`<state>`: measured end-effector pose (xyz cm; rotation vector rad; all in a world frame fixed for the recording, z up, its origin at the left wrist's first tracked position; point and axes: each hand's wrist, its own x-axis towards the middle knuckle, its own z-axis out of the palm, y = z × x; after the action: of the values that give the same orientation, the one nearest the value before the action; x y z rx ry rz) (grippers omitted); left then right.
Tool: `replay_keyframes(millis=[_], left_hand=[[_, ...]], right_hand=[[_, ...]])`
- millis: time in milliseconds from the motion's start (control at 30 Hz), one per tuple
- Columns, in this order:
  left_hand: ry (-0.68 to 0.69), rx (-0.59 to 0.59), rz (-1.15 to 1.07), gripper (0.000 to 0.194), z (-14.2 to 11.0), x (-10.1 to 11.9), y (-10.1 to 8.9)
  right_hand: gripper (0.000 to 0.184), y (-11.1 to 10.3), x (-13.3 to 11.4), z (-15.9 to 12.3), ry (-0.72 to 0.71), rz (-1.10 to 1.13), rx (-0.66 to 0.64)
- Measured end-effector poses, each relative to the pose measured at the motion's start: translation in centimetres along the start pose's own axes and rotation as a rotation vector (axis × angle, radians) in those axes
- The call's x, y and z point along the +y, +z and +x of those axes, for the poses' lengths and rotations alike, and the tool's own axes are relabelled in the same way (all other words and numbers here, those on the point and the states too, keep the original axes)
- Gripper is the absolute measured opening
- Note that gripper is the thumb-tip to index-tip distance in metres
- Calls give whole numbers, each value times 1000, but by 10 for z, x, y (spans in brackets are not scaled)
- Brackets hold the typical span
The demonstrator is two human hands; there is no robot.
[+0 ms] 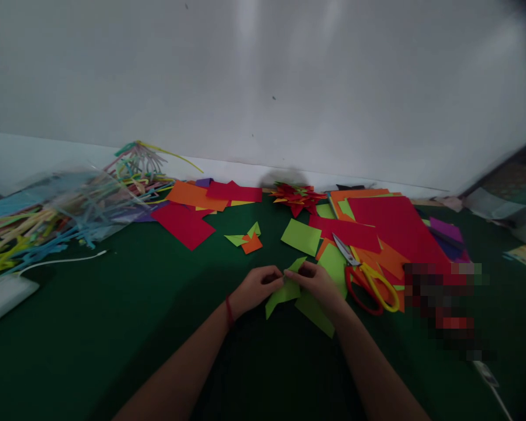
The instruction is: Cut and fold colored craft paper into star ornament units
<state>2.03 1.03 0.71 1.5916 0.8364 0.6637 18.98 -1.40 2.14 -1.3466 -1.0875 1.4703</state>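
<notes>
A partly folded piece of light green paper (pixel 293 289) is pinched between my two hands, above the dark green table. My left hand (pixel 259 285), with a red band at the wrist, grips its left side. Fingers of my right hand (pixel 318 283) close on its upper right part. Under my right hand lies a flat light green paper sheet (pixel 315 313). Beyond my hands sit a small folded green and orange paper piece (pixel 251 238) and a light green paper rectangle (pixel 301 237). Scissors (pixel 368 280) with red and yellow handles lie right of my right hand.
Red and orange papers (pixel 386 225) are stacked at the right. A red pointed paper flower (pixel 296 196) stands by the white wall (pixel 254 76). More red paper (pixel 184 225) lies back left. Bagged colourful pipe cleaners (pixel 92 210) and a white corded device (pixel 9 298) are at the left.
</notes>
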Motion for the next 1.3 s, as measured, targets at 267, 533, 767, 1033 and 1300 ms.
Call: replay_keyframes(millis=[267, 533, 767, 1033, 1300], left_hand=[[15, -8, 121, 22, -2, -3, 0], [23, -11, 144, 22, -1, -4, 0], [-18, -84, 103, 26, -3, -1, -1], [-2, -87, 126, 30, -3, -2, -2], [-129, -178, -27, 38, -5, 0, -1]], right_hand=[[22, 5, 2, 1, -45, -38, -19], [30, 6, 12, 5, -48, -118, 87], [28, 6, 4, 2, 0, 18, 151], [31, 2, 12, 7, 35, -20, 234], [31, -8, 20, 16, -47, 166, 455]])
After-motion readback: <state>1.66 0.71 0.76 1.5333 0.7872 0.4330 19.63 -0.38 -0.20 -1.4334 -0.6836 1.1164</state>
